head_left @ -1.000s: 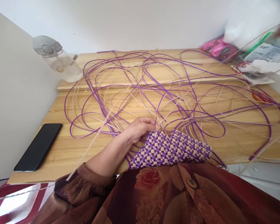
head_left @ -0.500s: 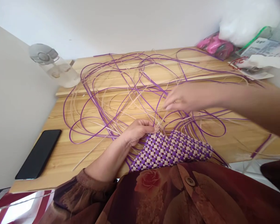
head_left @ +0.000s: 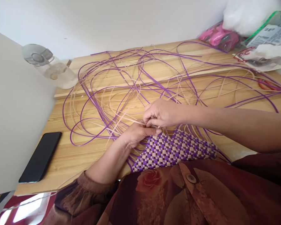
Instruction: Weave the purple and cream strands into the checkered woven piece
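The left hand point(head_left: 137, 133) is clamping the near-side grip of thumb and fingers on the top edge of the purple-and-beige woven piece point(head_left: 170, 149), which is lying just right of and below that grip. The right hand point(head_left: 162, 113) is crossing just above, its fingertips closing together, seemingly on a pale strand point(head_left: 130, 119) that is trailing out to the left; the exact pinch is hiding behind the knuckles. Purple strands point(head_left: 98, 107) are looping across the tabletop point(head_left: 67, 131) beyond both grips. Loops are overlapping there, so a strand being drawn could be snagging on its neighbours or kinking. If the left thumb is easing off, the edge could be loosening; with similar strands crowding the fingers, the wrong one could be getting caught.
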A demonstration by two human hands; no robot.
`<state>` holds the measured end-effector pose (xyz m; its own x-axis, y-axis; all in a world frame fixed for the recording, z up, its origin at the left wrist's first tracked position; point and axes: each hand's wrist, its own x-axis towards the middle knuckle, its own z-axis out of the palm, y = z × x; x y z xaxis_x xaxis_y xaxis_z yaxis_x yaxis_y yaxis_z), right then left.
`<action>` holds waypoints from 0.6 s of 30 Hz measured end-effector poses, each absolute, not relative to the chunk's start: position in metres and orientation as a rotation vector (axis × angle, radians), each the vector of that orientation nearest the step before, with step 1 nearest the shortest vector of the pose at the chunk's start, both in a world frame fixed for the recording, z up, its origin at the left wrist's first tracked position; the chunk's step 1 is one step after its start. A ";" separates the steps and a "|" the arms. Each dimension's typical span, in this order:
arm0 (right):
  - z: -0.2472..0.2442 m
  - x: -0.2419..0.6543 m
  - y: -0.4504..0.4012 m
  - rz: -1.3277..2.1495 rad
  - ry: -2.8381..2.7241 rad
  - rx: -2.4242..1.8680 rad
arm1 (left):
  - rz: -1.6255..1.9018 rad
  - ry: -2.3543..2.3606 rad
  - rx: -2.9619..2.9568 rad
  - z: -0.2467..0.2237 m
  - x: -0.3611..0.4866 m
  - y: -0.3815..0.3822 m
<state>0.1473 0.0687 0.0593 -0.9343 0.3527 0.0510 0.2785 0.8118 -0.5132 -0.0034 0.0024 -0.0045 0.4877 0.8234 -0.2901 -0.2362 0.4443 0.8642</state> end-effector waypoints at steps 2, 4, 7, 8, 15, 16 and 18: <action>0.056 0.147 0.073 0.865 -2.842 -0.508 | 0.737 0.830 0.811 -0.006 -0.004 0.003; 0.054 0.147 0.076 0.957 -2.818 -0.522 | 0.720 0.854 0.748 -0.006 -0.005 0.003; 0.054 0.147 0.077 1.002 -2.776 -0.563 | 0.709 0.862 0.653 -0.004 -0.003 0.004; 0.054 0.148 0.076 1.003 -2.763 -0.587 | 0.706 0.867 0.628 -0.003 -0.003 0.004; 0.067 0.173 0.045 0.626 -2.621 -0.838 | 0.683 0.873 0.745 -0.008 -0.007 0.008; 0.068 0.179 0.036 0.566 -2.610 -0.854 | 0.675 0.868 0.786 -0.008 -0.008 0.008; 0.065 0.190 0.017 0.504 -2.620 -0.840 | 0.654 0.855 0.847 -0.008 -0.010 0.009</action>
<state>0.1902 0.0166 0.0654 -0.7663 0.6068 0.2109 0.4854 0.7620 -0.4287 -0.0099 0.0088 -0.0084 0.5061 0.7766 -0.3753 -0.1586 0.5115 0.8446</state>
